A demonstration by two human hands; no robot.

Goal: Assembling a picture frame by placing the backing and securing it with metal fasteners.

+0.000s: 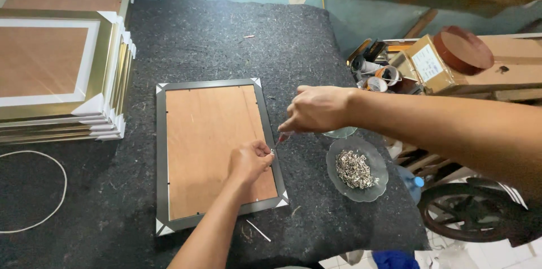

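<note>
Pinching a small metal clip (272, 151) at the frame (217, 153) edge, left hand (249, 162); right hand (316, 110) grips a screwdriver (282, 137). Glass dish (372, 153) holds clips; stacked frames (59, 60) sit apart.

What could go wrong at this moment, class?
The left hand pinches a small metal piece at the frame edge, right beside the tool tip held by the right hand: a slip might jab fingers. The dish of metal bits sits near the table edge and could get knocked off.
</note>
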